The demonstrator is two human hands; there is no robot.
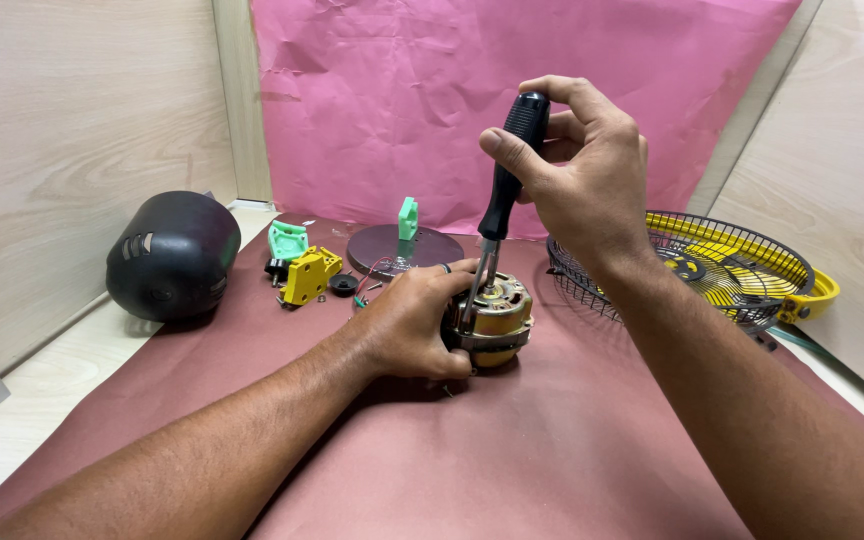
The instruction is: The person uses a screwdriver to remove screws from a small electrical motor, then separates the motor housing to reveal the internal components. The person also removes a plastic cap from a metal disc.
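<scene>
Left hand [414, 318] wrapped around motor [492, 318], fingers clenched on its side, holding it upright on maroon sheet [552, 440]. Right hand [580, 175] grips black screwdriver [508, 175] by handle, thumb and fingertips closed around top. Shaft points down, tip at motor's top face (exact contact point hidden by fingers). Black housing [174, 255] far left. Yellow part [310, 274], green part [287, 240], round grey plate [402, 250] behind motor. Wire fan guard [727, 265] right, near right forearm.
</scene>
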